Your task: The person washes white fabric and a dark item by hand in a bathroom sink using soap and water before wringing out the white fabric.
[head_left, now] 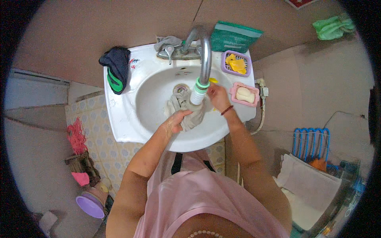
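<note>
Frame centre: white oval ceramic basin [149, 99]; left hand [176, 122], thumb on crumpled grey cloth [194, 120], other fingers hidden; right hand [218, 96], fingers curled, grip indeterminable.

No words or numbers are showing legibly anywhere. A dark green packet [238, 35] is standing at the back of the white basin [122, 125], carrying a paler strip and a faint light marking that is staying too small to make out. A little red-and-blue printed mark [134, 62] is showing on the basin's left, and a red panel [300, 3] is showing only partly at the upper right.
</note>
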A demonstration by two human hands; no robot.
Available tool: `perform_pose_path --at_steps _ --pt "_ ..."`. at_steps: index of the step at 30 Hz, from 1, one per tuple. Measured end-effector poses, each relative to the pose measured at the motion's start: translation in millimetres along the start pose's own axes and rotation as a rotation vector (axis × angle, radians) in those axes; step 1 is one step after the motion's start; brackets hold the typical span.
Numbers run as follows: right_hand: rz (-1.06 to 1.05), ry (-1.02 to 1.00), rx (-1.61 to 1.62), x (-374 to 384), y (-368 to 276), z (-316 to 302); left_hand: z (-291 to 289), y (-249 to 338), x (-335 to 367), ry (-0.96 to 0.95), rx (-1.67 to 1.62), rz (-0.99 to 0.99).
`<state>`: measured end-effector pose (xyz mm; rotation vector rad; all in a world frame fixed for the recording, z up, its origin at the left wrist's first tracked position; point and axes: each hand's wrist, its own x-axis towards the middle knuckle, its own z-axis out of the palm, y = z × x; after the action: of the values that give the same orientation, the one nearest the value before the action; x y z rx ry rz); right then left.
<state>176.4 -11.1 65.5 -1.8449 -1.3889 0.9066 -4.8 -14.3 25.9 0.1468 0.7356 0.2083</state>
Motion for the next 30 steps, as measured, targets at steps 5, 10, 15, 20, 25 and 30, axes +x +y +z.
perform_pose_path --at_steps 5,10,15,20,25,30 --pt "-0.255 0.426 -0.754 50 20 -86 10 -2 5 0.197 0.209 0.175" --pt "-0.141 0.187 -0.76 60 23 -93 19 2 4 0.244 0.745 0.534" --pt "-0.203 0.24 -0.837 63 22 -94 8 4 23 -0.139 -0.236 0.195" --pt "-0.254 0.463 -0.897 63 19 -114 8 0 32 -0.285 -0.548 0.086" --pt "-0.186 0.466 -0.23 20 -13 -72 9 4 10 -0.306 -0.559 0.114" --pt "-0.425 0.095 -0.435 -50 -6 55 1 -10 23 -0.439 -0.544 0.145"
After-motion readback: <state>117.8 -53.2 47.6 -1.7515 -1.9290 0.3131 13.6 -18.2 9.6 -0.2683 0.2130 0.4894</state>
